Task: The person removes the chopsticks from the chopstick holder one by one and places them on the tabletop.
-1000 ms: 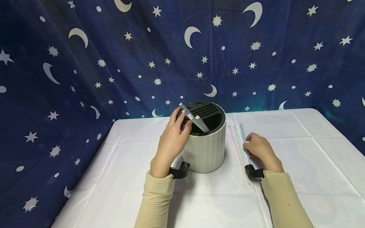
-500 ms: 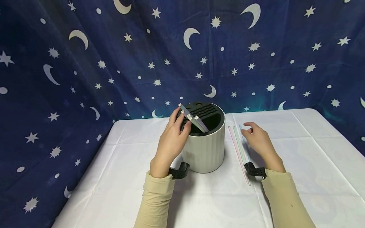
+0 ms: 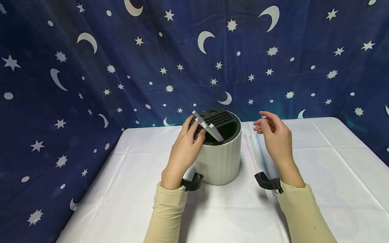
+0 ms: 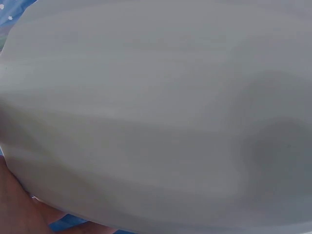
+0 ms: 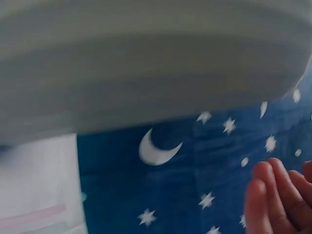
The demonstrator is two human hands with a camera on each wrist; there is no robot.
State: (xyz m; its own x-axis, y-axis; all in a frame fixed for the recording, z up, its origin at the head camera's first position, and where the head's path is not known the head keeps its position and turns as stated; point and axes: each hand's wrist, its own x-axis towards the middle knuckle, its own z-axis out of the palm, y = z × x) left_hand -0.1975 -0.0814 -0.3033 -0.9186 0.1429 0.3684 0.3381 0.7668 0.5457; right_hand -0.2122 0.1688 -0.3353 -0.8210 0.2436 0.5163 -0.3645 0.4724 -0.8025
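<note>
A round white ribbed utensil holder with a black slotted top stands at mid-table. My left hand grips its left side near the rim, with fingers and thumb spread along the edge. Several pale sticks with sparkly white ends lean out of the top's opening towards that hand. My right hand is raised to the holder's right, fingers loosely bent, holding nothing. Beneath and beside it lie a pink straw, a green straw and a blue straw, partly hidden by the wrist.
A white cloth covers the table. Behind it hangs a dark blue curtain with moons and stars. The ribbed wall of the holder fills most of the left wrist view.
My right hand has let go of the blue straw, risen from the table and moved away towards the back. The blue straw stays on the cloth. My left hand has not moved.
</note>
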